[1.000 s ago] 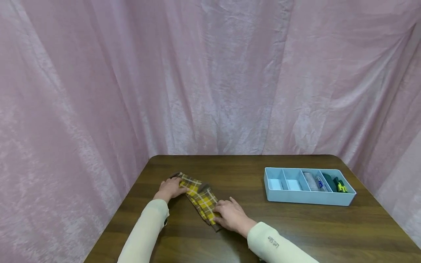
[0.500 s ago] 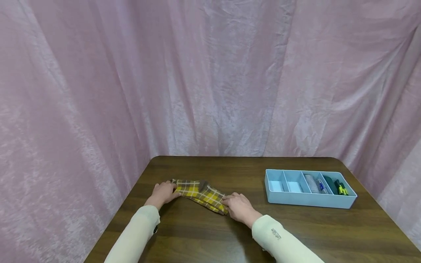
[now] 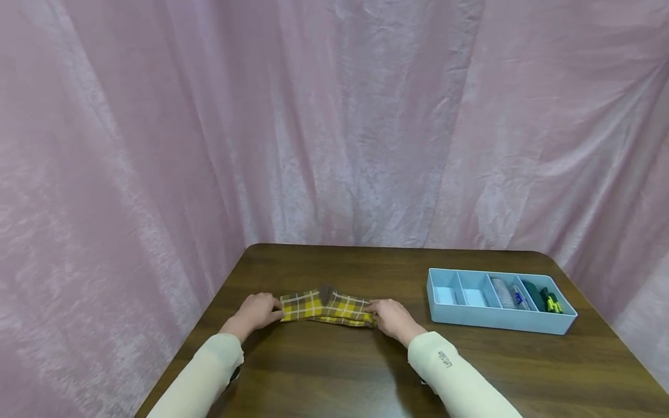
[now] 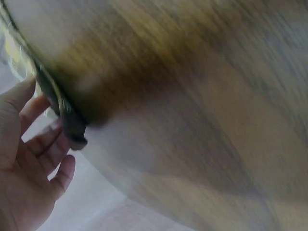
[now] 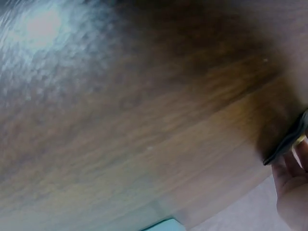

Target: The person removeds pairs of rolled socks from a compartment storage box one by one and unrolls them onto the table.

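Brown wood-grain table [image 3: 324, 371], yellow plaid sock [image 3: 303, 306] on it, light-blue divided tray [image 3: 496, 325] at right

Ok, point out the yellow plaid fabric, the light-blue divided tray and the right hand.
Yellow plaid fabric [image 3: 328, 309]: head view, middle of its upper side.
Light-blue divided tray [image 3: 496, 319]: head view, near outer wall.
Right hand [image 3: 394, 317]: head view, back of the hand.

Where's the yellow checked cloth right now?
The yellow checked cloth is low in the middle of the head view, between the left hand and the right hand, which hold its two ends, and left of the blue box.
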The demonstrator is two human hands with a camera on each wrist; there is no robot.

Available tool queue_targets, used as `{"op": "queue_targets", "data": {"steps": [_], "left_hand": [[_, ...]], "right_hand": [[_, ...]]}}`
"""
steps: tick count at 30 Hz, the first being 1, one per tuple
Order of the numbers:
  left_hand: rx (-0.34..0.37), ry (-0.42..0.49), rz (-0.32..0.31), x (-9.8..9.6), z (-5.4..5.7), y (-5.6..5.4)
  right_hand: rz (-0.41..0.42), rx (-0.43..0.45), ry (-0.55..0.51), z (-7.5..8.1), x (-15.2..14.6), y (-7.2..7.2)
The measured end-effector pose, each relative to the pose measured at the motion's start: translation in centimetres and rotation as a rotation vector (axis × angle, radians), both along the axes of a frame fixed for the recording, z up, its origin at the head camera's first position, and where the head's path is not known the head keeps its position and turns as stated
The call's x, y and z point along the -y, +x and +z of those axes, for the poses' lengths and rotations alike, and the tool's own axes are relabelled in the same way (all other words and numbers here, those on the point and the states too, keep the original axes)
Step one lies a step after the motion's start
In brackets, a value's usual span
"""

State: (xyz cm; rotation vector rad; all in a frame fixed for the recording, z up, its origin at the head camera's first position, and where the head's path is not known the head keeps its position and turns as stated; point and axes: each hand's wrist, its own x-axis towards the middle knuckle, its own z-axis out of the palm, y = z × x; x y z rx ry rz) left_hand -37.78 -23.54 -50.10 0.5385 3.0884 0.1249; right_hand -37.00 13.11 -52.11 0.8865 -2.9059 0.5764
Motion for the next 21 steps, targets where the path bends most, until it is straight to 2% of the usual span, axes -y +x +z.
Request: {"op": "queue_targets", "data": {"steps": [5, 8, 12, 15, 17, 19, 21], "left_hand": [[0.086, 0.079, -0.075, 0.0, 1.0, 0.2], [0.07, 0.087, -0.104, 0.0, 1.2, 0.2], [0.041, 0.135, -0.179, -0.3, 1.3, 0.1], [0.11, 0.174, -0.225, -0.4, 1.4, 0.1], [0.169, 0.177, -0.229, -0.3, 1.3, 0.2], [0.217, 0.194, -0.203, -0.1, 1.1, 0.3], [0.232, 0.208, -0.182, 0.3, 0.8, 0.5]], "right_hand": [[-0.057, -0.015, 0.112, -0.1, -0.2, 0.0], [-0.056, -0.035, 0.162, 0.1, -0.1, 0.2], [-0.048, -0.11, 0.123, 0.0, 0.4, 1.1], [-0.048, -0.156, 0.079, -0.4, 0.7, 2.0], [-0.039, -0.133, 0.096, -0.8, 0.9, 2.7], [-0.025, -0.09, 0.129, -0.9, 0.9, 3.1], [-0.009, -0.026, 0.163, -0.8, 0.9, 3.3]]}}
